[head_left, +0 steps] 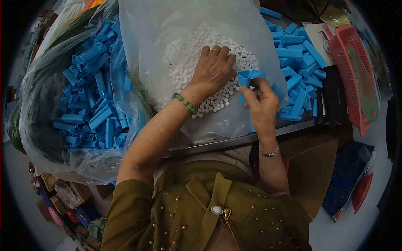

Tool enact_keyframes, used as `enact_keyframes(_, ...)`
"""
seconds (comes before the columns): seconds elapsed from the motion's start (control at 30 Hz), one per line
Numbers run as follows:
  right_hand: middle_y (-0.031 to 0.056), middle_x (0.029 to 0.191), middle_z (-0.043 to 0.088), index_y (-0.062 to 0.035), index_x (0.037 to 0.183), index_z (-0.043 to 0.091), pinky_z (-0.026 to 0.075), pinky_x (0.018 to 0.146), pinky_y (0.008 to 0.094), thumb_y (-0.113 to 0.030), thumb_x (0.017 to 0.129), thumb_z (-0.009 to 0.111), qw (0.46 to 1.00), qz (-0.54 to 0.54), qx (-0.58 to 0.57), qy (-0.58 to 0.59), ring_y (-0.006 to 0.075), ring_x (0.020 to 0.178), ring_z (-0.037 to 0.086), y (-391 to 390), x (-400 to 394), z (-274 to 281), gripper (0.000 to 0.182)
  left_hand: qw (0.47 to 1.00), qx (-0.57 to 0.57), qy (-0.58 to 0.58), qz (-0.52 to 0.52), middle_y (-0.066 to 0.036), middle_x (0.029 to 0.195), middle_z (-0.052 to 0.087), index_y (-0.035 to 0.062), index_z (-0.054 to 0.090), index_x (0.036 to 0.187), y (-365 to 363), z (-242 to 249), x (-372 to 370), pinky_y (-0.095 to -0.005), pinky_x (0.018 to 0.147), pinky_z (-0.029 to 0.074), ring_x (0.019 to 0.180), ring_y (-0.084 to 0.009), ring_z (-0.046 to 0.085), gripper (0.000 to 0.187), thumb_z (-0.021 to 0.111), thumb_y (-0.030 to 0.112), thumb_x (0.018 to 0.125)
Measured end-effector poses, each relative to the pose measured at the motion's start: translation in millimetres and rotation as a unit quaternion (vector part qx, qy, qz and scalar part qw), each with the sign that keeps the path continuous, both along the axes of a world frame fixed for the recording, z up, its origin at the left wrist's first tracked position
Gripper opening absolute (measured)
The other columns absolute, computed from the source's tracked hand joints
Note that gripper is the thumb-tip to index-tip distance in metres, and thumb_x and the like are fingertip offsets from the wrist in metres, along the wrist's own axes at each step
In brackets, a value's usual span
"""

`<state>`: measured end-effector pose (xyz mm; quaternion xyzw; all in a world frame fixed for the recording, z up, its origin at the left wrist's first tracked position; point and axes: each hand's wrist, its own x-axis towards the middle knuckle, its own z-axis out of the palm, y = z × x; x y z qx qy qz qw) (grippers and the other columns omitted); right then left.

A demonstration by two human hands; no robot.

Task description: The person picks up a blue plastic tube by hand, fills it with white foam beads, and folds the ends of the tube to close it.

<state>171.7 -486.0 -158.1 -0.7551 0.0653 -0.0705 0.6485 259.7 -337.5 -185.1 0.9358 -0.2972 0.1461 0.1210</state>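
My left hand (214, 70) rests on a spread of small white balls (205, 35). Its fingers bend down among them, and the fingertips are hidden, so what they pinch cannot be made out. Just to the right, my right hand (263, 100) is closed round blue triangular plastic tubes (244, 79). Two open three-sided ends point up at the top of that grip, side by side. The balls lie on a clear plastic sheet or bag (146, 25) on the table.
On the left, a large clear bag (37, 138) holds a heap of blue tubes (100, 117). Another pile of blue tubes (299, 75) lies right of the plastic. A pink perforated basket (347, 75) stands at far right. The metal table edge (209, 145) runs before my body.
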Motion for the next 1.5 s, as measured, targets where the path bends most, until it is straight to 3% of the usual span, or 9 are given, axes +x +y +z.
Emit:
enact_keyframes(0.3, 0.0076, 0.09, 0.063, 0.004, 0.104, 0.064, 0.043, 0.054, 0.0242, -0.01, 0.08, 0.072, 0.995, 0.079, -0.058, 0.015, 0.009, 0.059, 0.051, 5.7, 10.2, 2.2, 0.029, 0.997, -0.07, -0.001, 0.044, -0.01, 0.088, 0.059, 0.0035, 0.058, 0.085, 48.5, 3.3, -6.4, -0.0349, 0.058, 0.048, 0.071, -0.0243, 0.06, 0.021, 0.067, 0.022, 0.083)
enact_keyframes(0.4, 0.0006, 0.081, 0.058, 0.0034, 0.104, 0.064, 0.039, 0.052, 0.0206, -0.007, 0.081, 0.071, 0.99, 0.113, -0.079, -0.032, 0.0035, 0.058, 0.045, 17.0, 11.0, 1.7, 0.026, 0.902, -0.322, 0.202, 0.203, -0.009, 0.085, 0.06, 0.0027, 0.058, 0.091, 56.1, 14.7, -5.1, -0.0308, 0.055, 0.046, 0.066, -0.0206, 0.057, 0.023, 0.064, 0.025, 0.089)
enact_keyframes(0.47, 0.0027, 0.09, 0.058, 0.0042, 0.103, 0.064, 0.04, 0.053, 0.0221, -0.005, 0.078, 0.072, 0.985, 0.129, -0.102, -0.043, 0.0053, 0.061, 0.046, 26.4, 10.7, 5.3, 0.028, 0.456, -0.754, 0.438, 0.18, -0.004, 0.086, 0.057, 0.0028, 0.059, 0.098, 63.1, 28.6, -11.1, -0.0286, 0.049, 0.04, 0.065, -0.0146, 0.051, 0.024, 0.061, 0.026, 0.094)
enact_keyframes(0.57, 0.0039, 0.088, 0.058, 0.0028, 0.104, 0.064, 0.041, 0.055, 0.0237, -0.004, 0.077, 0.072, 0.978, 0.145, -0.134, -0.068, 0.0076, 0.062, 0.048, 39.0, 10.6, 4.3, 0.03, 0.338, -0.84, 0.417, 0.082, -0.006, 0.084, 0.057, 0.0023, 0.059, 0.1, 61.1, 35.6, -22.0, -0.0279, 0.05, 0.039, 0.069, -0.0159, 0.053, 0.029, 0.059, 0.03, 0.095)
enact_keyframes(0.6, 0.0039, 0.088, 0.058, 0.0028, 0.104, 0.064, 0.041, 0.055, 0.0237, -0.004, 0.077, 0.072, 0.978, 0.147, -0.134, -0.068, 0.0076, 0.062, 0.048, 42.2, 11.1, 4.7, 0.03, 0.337, -0.841, 0.415, 0.082, -0.006, 0.084, 0.057, 0.0023, 0.059, 0.1, 59.5, 39.1, -25.6, -0.0279, 0.05, 0.039, 0.069, -0.0159, 0.053, 0.029, 0.059, 0.03, 0.095)
enact_keyframes(0.67, 0.0143, 0.093, 0.06, 0.0003, 0.102, 0.064, 0.05, 0.063, 0.0343, -0.006, 0.077, 0.071, 0.975, 0.155, -0.14, -0.073, 0.028, 0.072, 0.062, 47.5, 12.5, 6.5, 0.027, 0.369, -0.846, 0.382, 0.048, -0.005, 0.083, 0.058, 0.003, 0.059, 0.101, 55.0, 47.0, -31.7, -0.0304, 0.059, 0.045, 0.074, -0.0165, 0.054, 0.031, 0.056, 0.034, 0.096)
enact_keyframes(0.97, 0.0114, 0.088, 0.06, 0.0011, 0.101, 0.064, 0.048, 0.061, 0.0311, -0.006, 0.075, 0.073, 0.983, 0.15, -0.095, -0.046, 0.0207, 0.067, 0.06, 52.0, 16.3, 8.6, 0.028, 0.475, -0.824, 0.308, 0.024, -0.004, 0.085, 0.058, 0.0042, 0.058, 0.105, 42.5, 63.1, -41.3, -0.0354, 0.075, 0.049, 0.076, -0.0166, 0.055, 0.036, 0.048, 0.038, 0.099)
enact_keyframes(1.07, 0.0014, 0.084, 0.053, 0.0007, 0.097, 0.065, 0.04, 0.059, 0.0239, -0.002, 0.077, 0.071, 0.987, 0.141, -0.058, -0.054, 0.0085, 0.066, 0.048, 53.3, 16.4, 9.7, 0.021, 0.471, -0.832, 0.292, 0.035, -0.006, 0.082, 0.06, 0.0008, 0.059, 0.105, 38.2, 62.7, -38.5, -0.0339, 0.068, 0.054, 0.07, -0.0137, 0.057, 0.035, 0.049, 0.033, 0.1)
enact_keyframes(1.5, 0.0045, 0.095, 0.061, 0.0, 0.106, 0.065, 0.049, 0.066, 0.024, 0.002, 0.079, 0.07, 0.987, 0.144, 0.068, -0.017, 0.0099, 0.077, 0.059, 40.8, 12.1, 5.8, 0.028, 0.442, -0.826, 0.349, -0.001, -0.006, 0.089, 0.06, 0.0013, 0.058, 0.109, 39.8, 53.5, -36.6, -0.0383, 0.08, 0.048, 0.081, -0.0182, 0.056, 0.04, 0.045, 0.038, 0.101)
